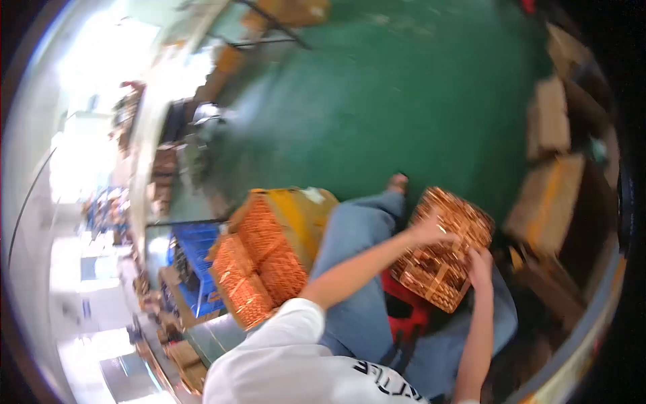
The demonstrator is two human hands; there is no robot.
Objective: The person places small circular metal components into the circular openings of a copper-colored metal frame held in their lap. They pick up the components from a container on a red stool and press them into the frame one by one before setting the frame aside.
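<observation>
Left hand [429,231], right hand [480,264]: half-curled on shiny bundle [439,261]; firmness unclear. Shifting knees [363,229] could tip it right.

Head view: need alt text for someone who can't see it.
Left hand and right hand touch a shiny copper bundle over the wearer's jeans. At left, an open carton holds orange bundles. Green floor lies ahead, with taped cartons at right; edges are blurred.
</observation>
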